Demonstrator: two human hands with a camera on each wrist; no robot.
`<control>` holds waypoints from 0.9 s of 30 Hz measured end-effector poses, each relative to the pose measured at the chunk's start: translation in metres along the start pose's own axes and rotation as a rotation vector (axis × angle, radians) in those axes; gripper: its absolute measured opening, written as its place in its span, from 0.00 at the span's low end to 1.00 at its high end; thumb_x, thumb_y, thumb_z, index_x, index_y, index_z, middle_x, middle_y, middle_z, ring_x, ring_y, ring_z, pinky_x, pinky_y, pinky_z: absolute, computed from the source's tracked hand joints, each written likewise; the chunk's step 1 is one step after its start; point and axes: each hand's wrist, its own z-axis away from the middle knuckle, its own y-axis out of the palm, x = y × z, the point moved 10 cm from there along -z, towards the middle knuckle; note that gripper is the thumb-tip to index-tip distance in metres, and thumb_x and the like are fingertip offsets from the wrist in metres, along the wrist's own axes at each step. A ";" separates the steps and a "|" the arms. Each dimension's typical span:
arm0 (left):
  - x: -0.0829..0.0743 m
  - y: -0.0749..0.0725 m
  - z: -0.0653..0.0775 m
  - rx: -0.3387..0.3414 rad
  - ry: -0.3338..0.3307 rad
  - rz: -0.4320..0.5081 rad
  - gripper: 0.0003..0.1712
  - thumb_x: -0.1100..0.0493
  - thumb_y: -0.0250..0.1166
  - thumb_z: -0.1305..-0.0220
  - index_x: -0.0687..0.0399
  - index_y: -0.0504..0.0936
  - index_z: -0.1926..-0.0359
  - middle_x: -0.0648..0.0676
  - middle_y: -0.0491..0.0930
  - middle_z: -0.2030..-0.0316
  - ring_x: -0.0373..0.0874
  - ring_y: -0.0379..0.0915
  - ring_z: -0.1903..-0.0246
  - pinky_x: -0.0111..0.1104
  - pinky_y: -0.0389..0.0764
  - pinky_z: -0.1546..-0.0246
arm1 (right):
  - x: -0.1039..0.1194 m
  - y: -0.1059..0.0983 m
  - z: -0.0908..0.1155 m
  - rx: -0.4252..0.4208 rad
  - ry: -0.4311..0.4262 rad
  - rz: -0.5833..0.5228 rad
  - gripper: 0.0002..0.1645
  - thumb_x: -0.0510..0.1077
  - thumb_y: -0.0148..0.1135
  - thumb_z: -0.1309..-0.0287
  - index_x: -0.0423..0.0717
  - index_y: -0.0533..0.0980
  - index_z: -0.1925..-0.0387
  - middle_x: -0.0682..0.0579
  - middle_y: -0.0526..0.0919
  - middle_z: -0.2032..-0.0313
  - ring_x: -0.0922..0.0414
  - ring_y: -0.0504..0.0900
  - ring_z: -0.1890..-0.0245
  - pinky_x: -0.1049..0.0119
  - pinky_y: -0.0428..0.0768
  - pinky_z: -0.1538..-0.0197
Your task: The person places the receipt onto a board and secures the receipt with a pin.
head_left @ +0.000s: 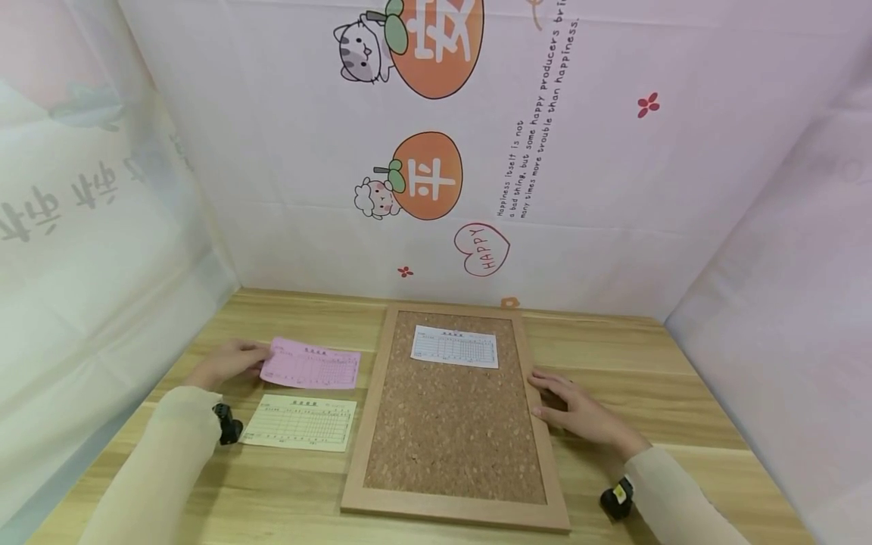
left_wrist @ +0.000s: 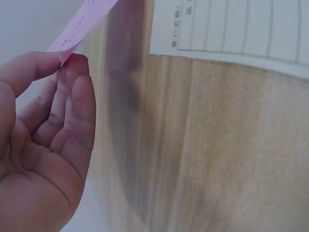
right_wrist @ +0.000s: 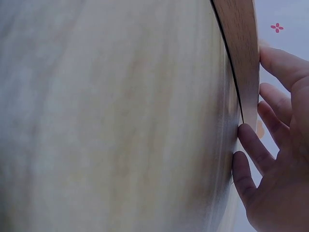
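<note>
My left hand [head_left: 230, 362] pinches the left edge of a pink printed form [head_left: 312, 365] between thumb and fingertips. In the left wrist view the pink slip [left_wrist: 83, 28] rises from those fingertips, above the wood. A pale yellow form [head_left: 300, 424] lies flat on the table just nearer to me. In the middle stands a cork board [head_left: 453, 424] with a light wooden frame, lying flat; a white form [head_left: 455, 348] is on its upper part. My right hand [head_left: 579, 409] rests its fingers along the board's right side. The right wrist view shows those fingertips [right_wrist: 247, 133] at the frame's side edge [right_wrist: 241, 58].
The wooden table [head_left: 640, 371] backs onto a white printed cloth [head_left: 579, 151] with orange fruit and cartoon animals. White cloth walls [head_left: 82, 227] also hang at left and right. Each wrist wears a black camera [head_left: 227, 424].
</note>
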 end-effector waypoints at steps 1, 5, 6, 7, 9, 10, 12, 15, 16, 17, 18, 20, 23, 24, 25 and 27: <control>-0.002 -0.001 0.001 -0.008 0.006 0.002 0.35 0.49 0.57 0.25 0.81 0.69 0.38 0.69 0.78 0.47 0.52 0.79 0.52 0.40 0.81 0.49 | 0.000 0.000 0.000 0.000 0.003 -0.003 0.39 0.54 0.61 0.31 0.41 0.62 0.26 0.38 0.55 0.25 0.32 0.51 0.28 0.30 0.57 0.34; -0.008 -0.004 0.003 -0.038 0.025 -0.004 0.35 0.48 0.57 0.25 0.79 0.69 0.37 0.70 0.78 0.46 0.54 0.79 0.50 0.43 0.80 0.47 | -0.003 0.001 -0.001 -0.001 0.008 -0.007 0.40 0.54 0.61 0.30 0.41 0.62 0.26 0.38 0.54 0.25 0.32 0.50 0.28 0.29 0.55 0.34; -0.008 -0.005 0.003 -0.044 0.024 -0.006 0.36 0.47 0.56 0.24 0.79 0.69 0.37 0.70 0.78 0.46 0.55 0.79 0.50 0.44 0.79 0.47 | -0.003 0.001 -0.001 -0.002 0.012 -0.011 0.40 0.55 0.61 0.30 0.41 0.62 0.26 0.39 0.54 0.25 0.32 0.50 0.28 0.30 0.55 0.34; -0.008 -0.005 0.004 -0.051 0.021 -0.010 0.36 0.47 0.56 0.24 0.79 0.69 0.37 0.70 0.78 0.46 0.54 0.79 0.50 0.44 0.79 0.47 | -0.004 0.001 -0.001 -0.001 0.015 -0.012 0.40 0.55 0.61 0.31 0.41 0.62 0.26 0.39 0.54 0.25 0.33 0.50 0.28 0.30 0.55 0.34; -0.007 -0.006 0.004 -0.060 0.016 -0.003 0.37 0.46 0.56 0.24 0.79 0.68 0.36 0.69 0.78 0.47 0.52 0.79 0.51 0.44 0.80 0.47 | -0.004 0.002 -0.001 0.004 0.014 -0.009 0.40 0.55 0.61 0.30 0.41 0.61 0.26 0.39 0.53 0.25 0.32 0.50 0.28 0.30 0.56 0.34; -0.007 -0.007 0.004 -0.067 0.014 0.002 0.37 0.45 0.56 0.24 0.79 0.68 0.36 0.69 0.79 0.47 0.51 0.79 0.52 0.43 0.80 0.48 | -0.004 0.002 -0.001 0.005 0.017 -0.010 0.40 0.55 0.61 0.30 0.41 0.61 0.26 0.39 0.53 0.25 0.33 0.50 0.28 0.30 0.56 0.34; -0.008 -0.008 0.005 -0.078 0.010 0.034 0.37 0.45 0.56 0.25 0.79 0.68 0.36 0.67 0.79 0.47 0.48 0.79 0.53 0.41 0.80 0.48 | -0.004 0.002 -0.001 0.005 0.017 -0.008 0.40 0.55 0.61 0.31 0.41 0.61 0.26 0.39 0.54 0.25 0.32 0.50 0.28 0.30 0.56 0.34; -0.012 -0.009 0.006 -0.085 0.026 0.084 0.37 0.46 0.56 0.24 0.79 0.68 0.35 0.66 0.79 0.47 0.44 0.79 0.54 0.39 0.80 0.48 | 0.000 0.000 0.000 -0.004 0.011 0.005 0.40 0.55 0.61 0.31 0.40 0.62 0.26 0.38 0.55 0.25 0.31 0.51 0.28 0.28 0.55 0.35; -0.014 -0.009 0.006 -0.086 0.031 0.102 0.36 0.46 0.56 0.24 0.78 0.68 0.35 0.66 0.79 0.47 0.43 0.79 0.54 0.39 0.80 0.47 | 0.001 -0.001 0.001 -0.008 0.009 0.007 0.39 0.54 0.61 0.31 0.40 0.63 0.27 0.37 0.55 0.26 0.31 0.51 0.28 0.28 0.55 0.35; -0.015 -0.009 0.006 -0.085 0.036 0.126 0.36 0.47 0.56 0.24 0.78 0.68 0.35 0.66 0.79 0.46 0.44 0.79 0.54 0.40 0.79 0.46 | 0.002 -0.001 0.001 -0.012 0.006 0.011 0.39 0.54 0.61 0.31 0.40 0.63 0.27 0.37 0.56 0.26 0.31 0.51 0.28 0.28 0.55 0.35; -0.017 -0.008 0.006 -0.081 0.044 0.136 0.36 0.47 0.56 0.24 0.78 0.67 0.35 0.65 0.79 0.46 0.44 0.79 0.54 0.41 0.79 0.46 | 0.002 -0.001 0.001 -0.016 0.005 0.011 0.39 0.54 0.61 0.31 0.40 0.64 0.27 0.37 0.56 0.26 0.31 0.51 0.28 0.28 0.55 0.35; -0.020 -0.008 0.007 -0.075 0.048 0.156 0.36 0.47 0.56 0.24 0.78 0.67 0.34 0.65 0.79 0.46 0.44 0.79 0.53 0.44 0.77 0.43 | 0.003 -0.002 0.001 -0.017 0.004 0.013 0.39 0.54 0.61 0.31 0.40 0.64 0.27 0.37 0.56 0.26 0.31 0.52 0.28 0.28 0.55 0.35; -0.024 -0.008 0.008 -0.069 0.054 0.182 0.37 0.46 0.56 0.24 0.77 0.66 0.34 0.63 0.80 0.46 0.43 0.79 0.53 0.46 0.74 0.41 | 0.003 -0.001 0.001 -0.016 0.006 0.013 0.39 0.54 0.61 0.31 0.40 0.63 0.27 0.37 0.56 0.26 0.32 0.52 0.28 0.29 0.55 0.34; -0.025 -0.008 0.008 -0.067 0.060 0.186 0.37 0.46 0.56 0.24 0.78 0.66 0.34 0.62 0.80 0.46 0.42 0.79 0.54 0.46 0.74 0.40 | 0.003 -0.001 0.000 -0.014 0.006 0.015 0.39 0.54 0.61 0.31 0.39 0.63 0.27 0.37 0.56 0.26 0.32 0.52 0.28 0.29 0.55 0.34; -0.027 -0.008 0.009 -0.069 0.065 0.195 0.37 0.47 0.56 0.24 0.78 0.66 0.34 0.62 0.79 0.46 0.41 0.79 0.54 0.46 0.74 0.40 | 0.003 -0.001 0.000 -0.015 0.011 0.014 0.39 0.54 0.61 0.31 0.40 0.63 0.27 0.38 0.55 0.26 0.32 0.52 0.28 0.30 0.55 0.34; -0.029 -0.009 0.009 -0.068 0.079 0.207 0.37 0.47 0.56 0.24 0.78 0.65 0.34 0.63 0.79 0.46 0.40 0.79 0.54 0.44 0.75 0.41 | 0.001 -0.001 -0.001 -0.016 0.021 0.013 0.40 0.55 0.61 0.31 0.40 0.63 0.27 0.38 0.55 0.25 0.33 0.52 0.28 0.30 0.54 0.34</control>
